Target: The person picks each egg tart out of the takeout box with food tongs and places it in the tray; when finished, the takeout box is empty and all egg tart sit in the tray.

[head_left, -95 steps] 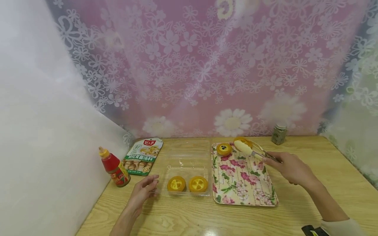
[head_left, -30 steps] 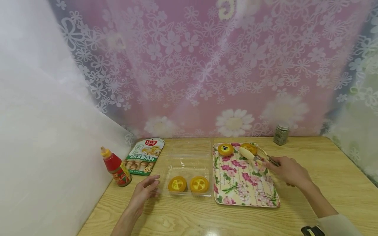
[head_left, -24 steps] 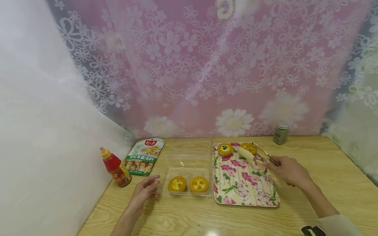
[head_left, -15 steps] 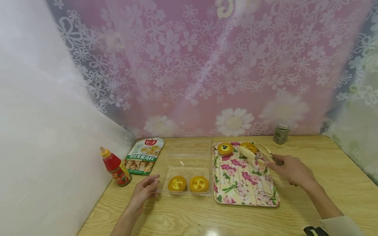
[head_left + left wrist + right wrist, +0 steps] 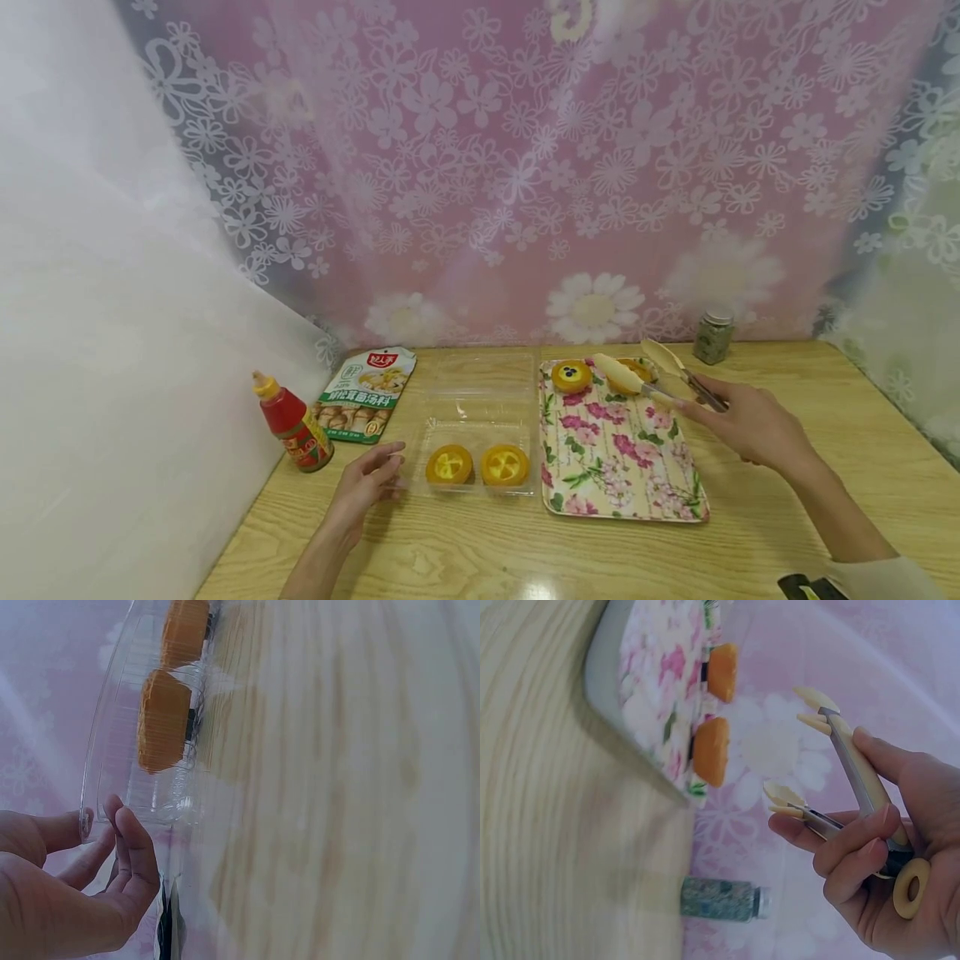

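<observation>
My right hand (image 5: 761,427) grips a pair of tongs (image 5: 859,769) with cream tips and metal arms. The tongs' arms are spread, with nothing between the tips, above the floral tray (image 5: 600,454). At the tray's far end lie an egg tart with dark berries (image 5: 558,382) and a second tart (image 5: 641,367), partly hidden by a tong tip. My left hand (image 5: 358,490) pinches the left corner of a clear plastic container (image 5: 112,727), whose lid is folded back. Two yellow-topped tarts sit inside near its front edge, the left one (image 5: 449,477) beside the right one (image 5: 504,477).
A red sauce bottle (image 5: 288,423) with a yellow cap stands at the left. Behind it lies a green and white mushroom seasoning pouch (image 5: 365,396). A small glass jar of dried herbs (image 5: 712,340) stands behind the tray's right corner. A flowered curtain (image 5: 480,208) closes off the back.
The second tart has been set down on the tray beside the berry tart. The tongs have opened around it and lifted off upward. My left hand has stayed at the container.
</observation>
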Motion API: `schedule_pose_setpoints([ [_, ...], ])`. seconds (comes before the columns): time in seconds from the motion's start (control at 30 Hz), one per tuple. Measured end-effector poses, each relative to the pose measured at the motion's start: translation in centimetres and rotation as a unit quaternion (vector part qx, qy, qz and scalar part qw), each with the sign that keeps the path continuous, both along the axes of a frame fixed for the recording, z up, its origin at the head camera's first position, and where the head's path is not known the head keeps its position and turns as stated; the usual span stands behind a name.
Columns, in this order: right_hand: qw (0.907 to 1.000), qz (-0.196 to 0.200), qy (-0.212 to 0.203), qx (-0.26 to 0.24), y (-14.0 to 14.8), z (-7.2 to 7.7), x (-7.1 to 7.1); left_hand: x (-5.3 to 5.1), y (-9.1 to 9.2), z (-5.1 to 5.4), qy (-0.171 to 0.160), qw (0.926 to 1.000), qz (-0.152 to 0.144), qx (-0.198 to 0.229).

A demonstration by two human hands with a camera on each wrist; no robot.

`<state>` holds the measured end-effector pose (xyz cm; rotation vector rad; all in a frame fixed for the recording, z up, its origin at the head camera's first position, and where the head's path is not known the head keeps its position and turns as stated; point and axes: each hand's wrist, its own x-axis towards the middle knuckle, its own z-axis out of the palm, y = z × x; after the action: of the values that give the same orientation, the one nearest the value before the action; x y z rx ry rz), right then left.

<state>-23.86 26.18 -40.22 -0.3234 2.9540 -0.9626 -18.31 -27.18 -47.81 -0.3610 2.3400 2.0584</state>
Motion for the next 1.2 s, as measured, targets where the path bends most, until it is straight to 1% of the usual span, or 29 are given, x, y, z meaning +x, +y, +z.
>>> schedule_pose_setpoints([
  [0.07,1.0000,0.002,-0.002,-0.007,-0.4,0.4,0.2,0.0,0.0,0.0,0.001,1.0000,0.000,0.000],
  [0.23,0.9989,0.026,-0.007,-0.037,-1.4,1.3,0.6,0.0,-0.1,-0.1,0.000,1.0000,-0.002,0.003],
  [0.37,0.9977,0.041,-0.010,-0.052,-2.6,1.8,1.1,0.0,-0.1,0.0,0.000,1.0000,-0.005,0.006],
  [0.47,0.9973,0.053,-0.008,-0.050,-3.6,2.1,1.5,0.0,-0.1,0.1,0.000,1.0000,-0.007,0.007],
  [0.57,0.9969,0.065,0.006,-0.044,-4.6,2.2,1.9,0.0,-0.1,0.0,-0.001,1.0000,-0.008,0.005],
  [0.7,0.9945,0.090,0.030,-0.043,-6.1,2.0,2.4,0.0,-0.1,0.0,0.003,1.0000,-0.006,0.002],
  [0.83,0.9919,0.119,0.030,-0.033,-7.3,1.6,2.6,0.0,0.0,0.0,0.009,0.9999,-0.005,0.000],
  [0.93,0.9898,0.138,0.028,-0.022,-8.2,1.1,2.6,-0.1,0.0,0.0,0.006,1.0000,-0.005,0.001],
  [1.07,0.9857,0.164,0.031,-0.023,-9.2,0.4,2.7,-0.1,-0.1,0.0,-0.002,1.0000,-0.003,0.002],
  [1.2,0.9810,0.190,0.033,-0.024,-10.2,0.0,2.7,-0.1,-0.1,-0.1,-0.002,1.0000,-0.003,0.002],
])
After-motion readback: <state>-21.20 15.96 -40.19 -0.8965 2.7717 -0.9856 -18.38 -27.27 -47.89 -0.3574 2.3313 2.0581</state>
